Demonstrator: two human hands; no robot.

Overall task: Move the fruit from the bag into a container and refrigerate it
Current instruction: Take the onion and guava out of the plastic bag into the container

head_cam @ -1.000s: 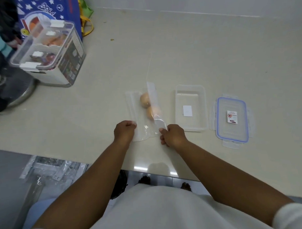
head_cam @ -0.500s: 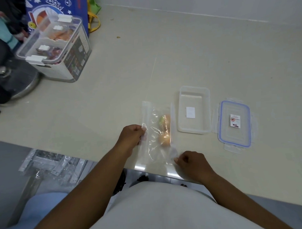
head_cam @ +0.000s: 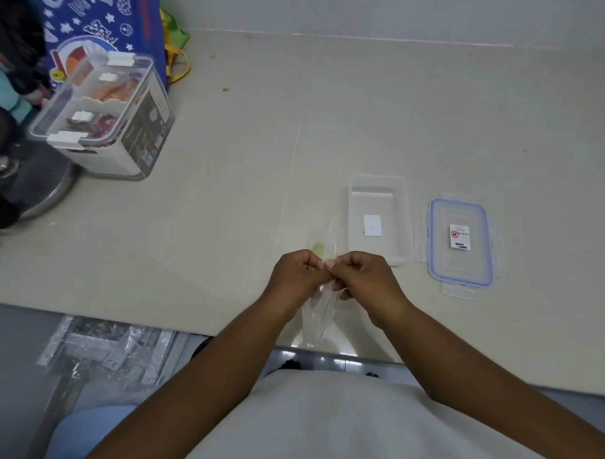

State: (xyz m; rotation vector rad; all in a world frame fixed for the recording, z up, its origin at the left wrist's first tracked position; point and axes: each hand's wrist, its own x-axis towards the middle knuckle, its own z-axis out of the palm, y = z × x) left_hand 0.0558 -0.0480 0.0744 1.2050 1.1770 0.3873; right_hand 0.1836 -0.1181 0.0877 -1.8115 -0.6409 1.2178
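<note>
Since half a second earlier, the left hand (head_cam: 297, 276) and right hand (head_cam: 359, 279) had met, fingers pinched on the mouth of the clear plastic bag (head_cam: 319, 307), just beside the empty clear rectangular container (head_cam: 402, 219). Fruit remained bagged, mostly hidden; opening appeared imminent.

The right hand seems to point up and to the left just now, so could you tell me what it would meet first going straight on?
The right hand would meet the left hand at once; they already pinch the clear bag together.
</note>
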